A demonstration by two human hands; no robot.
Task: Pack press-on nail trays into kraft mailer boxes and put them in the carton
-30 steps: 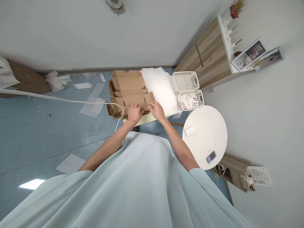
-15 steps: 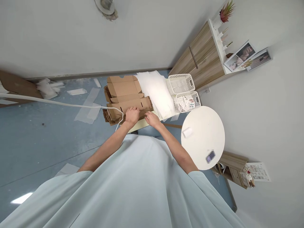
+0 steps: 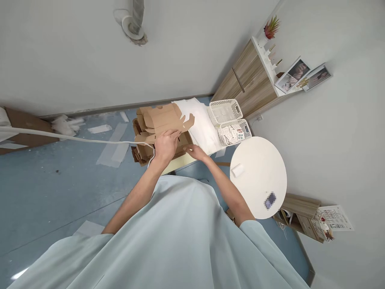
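A brown cardboard box blank (image 3: 164, 116) lies partly unfolded on top of several stacked brown cardboard boxes (image 3: 138, 154). My left hand (image 3: 166, 147) is closed on the near edge of the blank and holds it up at a slant. Its cut flaps stick out to the right of that hand. Below the raised part, the inside of a cardboard box shows. My right hand (image 3: 196, 152) has its fingers bent against the right front corner of the cardboard, in what looks like a pinch. The fingertips are partly hidden.
White foam sheets (image 3: 200, 122) lie right of the cardboard, then two white baskets (image 3: 224, 105), one with printed cards. A round white table (image 3: 258, 172) stands at my right. A white hose (image 3: 75, 136) crosses in from the left. Wood cabinets (image 3: 251, 72) line the wall.
The blank's near part has come up off the stack and tilted, with its flaps now spread. My left hand has risen with it. My right hand stays near the same corner.
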